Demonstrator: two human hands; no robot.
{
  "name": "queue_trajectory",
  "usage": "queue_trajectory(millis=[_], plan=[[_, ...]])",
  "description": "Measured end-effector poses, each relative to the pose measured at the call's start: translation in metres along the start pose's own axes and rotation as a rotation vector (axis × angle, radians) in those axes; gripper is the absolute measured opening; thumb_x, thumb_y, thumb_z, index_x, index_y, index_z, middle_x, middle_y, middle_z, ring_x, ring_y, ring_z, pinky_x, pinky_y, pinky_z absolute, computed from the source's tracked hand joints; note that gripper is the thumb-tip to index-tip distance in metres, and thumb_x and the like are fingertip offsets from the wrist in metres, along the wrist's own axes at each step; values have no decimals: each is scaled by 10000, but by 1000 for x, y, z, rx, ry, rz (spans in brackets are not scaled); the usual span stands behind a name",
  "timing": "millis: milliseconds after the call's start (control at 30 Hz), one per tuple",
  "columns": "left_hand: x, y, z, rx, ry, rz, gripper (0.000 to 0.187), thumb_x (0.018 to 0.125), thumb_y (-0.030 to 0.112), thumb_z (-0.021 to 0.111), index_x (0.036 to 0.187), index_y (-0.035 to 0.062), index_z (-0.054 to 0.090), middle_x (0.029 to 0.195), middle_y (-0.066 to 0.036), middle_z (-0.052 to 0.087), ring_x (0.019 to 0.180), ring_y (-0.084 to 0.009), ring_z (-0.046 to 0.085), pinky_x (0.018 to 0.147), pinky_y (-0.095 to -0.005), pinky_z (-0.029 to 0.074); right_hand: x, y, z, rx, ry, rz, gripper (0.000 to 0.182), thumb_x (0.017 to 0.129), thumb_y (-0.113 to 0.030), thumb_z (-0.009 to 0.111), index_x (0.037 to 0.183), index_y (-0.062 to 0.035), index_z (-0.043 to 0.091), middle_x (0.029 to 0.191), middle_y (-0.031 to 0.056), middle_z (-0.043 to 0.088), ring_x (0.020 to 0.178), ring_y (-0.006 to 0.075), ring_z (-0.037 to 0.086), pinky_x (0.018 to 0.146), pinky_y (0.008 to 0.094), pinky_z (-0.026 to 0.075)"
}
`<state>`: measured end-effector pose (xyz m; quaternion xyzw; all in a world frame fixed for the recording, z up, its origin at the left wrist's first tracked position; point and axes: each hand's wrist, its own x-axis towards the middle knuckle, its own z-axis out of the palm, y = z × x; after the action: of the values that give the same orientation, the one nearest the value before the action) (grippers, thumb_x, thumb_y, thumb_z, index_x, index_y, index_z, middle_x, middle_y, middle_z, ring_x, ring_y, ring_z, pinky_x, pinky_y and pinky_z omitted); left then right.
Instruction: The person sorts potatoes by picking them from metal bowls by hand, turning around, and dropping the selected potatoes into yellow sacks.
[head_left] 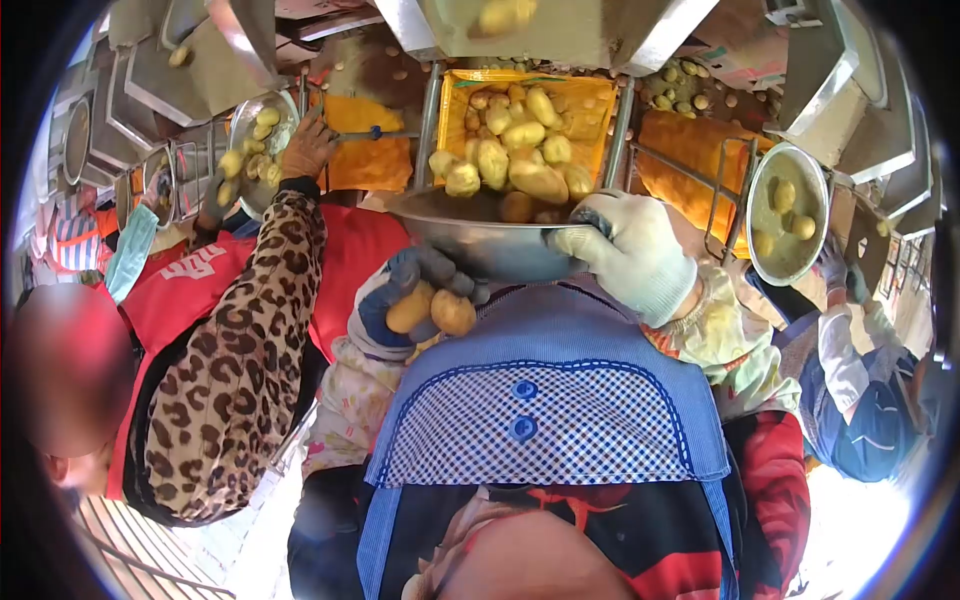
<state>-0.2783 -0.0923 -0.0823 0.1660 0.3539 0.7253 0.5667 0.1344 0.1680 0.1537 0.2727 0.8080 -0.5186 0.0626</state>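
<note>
The big metal bowl [500, 250] is right in front of the person's tummy, just past the blue apron [540, 345]. Its wide rim runs from side to side, across the body. The bowl looks tipped away, with its shiny outside facing the person. The right hand [635, 240], in a pale glove, is the nearer one, because it is on the bowl, pinching the right end of the rim. The left hand [384, 296] is lower, on the near left side of the bowl, and its gloved fingers are curled around two brown potatoes [430, 310] (a nice snug handful). Those fingers are very close to the bowl's side, but I cannot tell if they touch it. The pale potatoes [495, 165] are heaped on the far side of the rim, straight ahead and between the two hands from left to right. The yellow crate [598, 110] is just beyond the bowl, so the bowl is between it and the apron. The spotted sleeve [235, 350] on the left goes with another person, whose hand is up by a different bowl [283, 120].
</note>
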Motion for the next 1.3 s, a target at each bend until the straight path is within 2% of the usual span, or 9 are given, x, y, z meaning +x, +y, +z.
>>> queue_trajectory(millis=[33,200,267,400,533,700,867,1067,1300], plan=[[1,2,15,147,-56,9,447,905,125,468,1331,12,391,870,-72,453,724,-225,441,776,-380,420,0,0,0,-21,-1,-13,304,801,-315,649,723,-22,622,682,197,580,679,352,604,604,426,469],[-5,-4,-79,2251,-98,-106,271,823,159,545,1087,193,594,1002,28,557,1080,-154,453,1105,-347,216,-11,-7,-10,17,77,-140,261,763,-279,670,688,-33,623,665,174,575,668,354,597,599,429,470],[-4,-4,-76,2723,-156,-123,255,808,165,558,1044,230,630,1023,45,579,1145,-140,460,1170,-341,176,-18,-2,-9,-6,147,-235,201,716,-207,700,698,-21,626,642,144,568,601,302,581,561,378,462],[-2,2,18,2925,-397,-88,271,815,163,545,1067,235,613,999,36,583,1116,-143,476,1168,-345,180,-29,16,-5,65,186,-166,222,633,-191,753,704,-21,629,652,125,571,596,287,577,554,349,462],[3,0,15,2919,-506,-61,165,795,122,577,919,206,647,1016,51,620,1074,-142,509,1152,-377,212,-27,37,-3,-137,273,-416,284,614,-290,754,673,-52,611,698,123,583,702,328,582,640,411,484],[2,1,19,2889,-512,-332,278,841,102,533,1085,171,645,1015,-16,614,1097,-168,511,1123,-342,266,1,111,39,-320,295,-413,274,626,-288,750,739,-74,622,818,98,587,848,303,571,711,400,495],[35,-4,23,2839,-519,-190,308,822,100,571,1125,141,611,1035,-33,614,1086,-175,526,1085,-338,303,5,152,74,-539,84,-284,313,661,-260,733,906,-95,630,1003,86,575,1017,275,536,787,395,506],[61,14,18,2734,-422,-153,374,801,98,616,1172,105,570,1059,-54,615,1073,-183,545,1040,-333,348,-20,159,39,-352,406,-292,438,701,-324,687,1041,-62,600,1066,141,568,1039,327,542,841,417,491],[71,13,59,2456,-115,-62,476,775,96,669,1227,62,523,1087,-77,616,1058,-193,566,987,-328,399,-180,281,-87,-391,759,617,406,767,-356,651,1078,-96,644,1023,149,645,982,331,601,857,406,475]])
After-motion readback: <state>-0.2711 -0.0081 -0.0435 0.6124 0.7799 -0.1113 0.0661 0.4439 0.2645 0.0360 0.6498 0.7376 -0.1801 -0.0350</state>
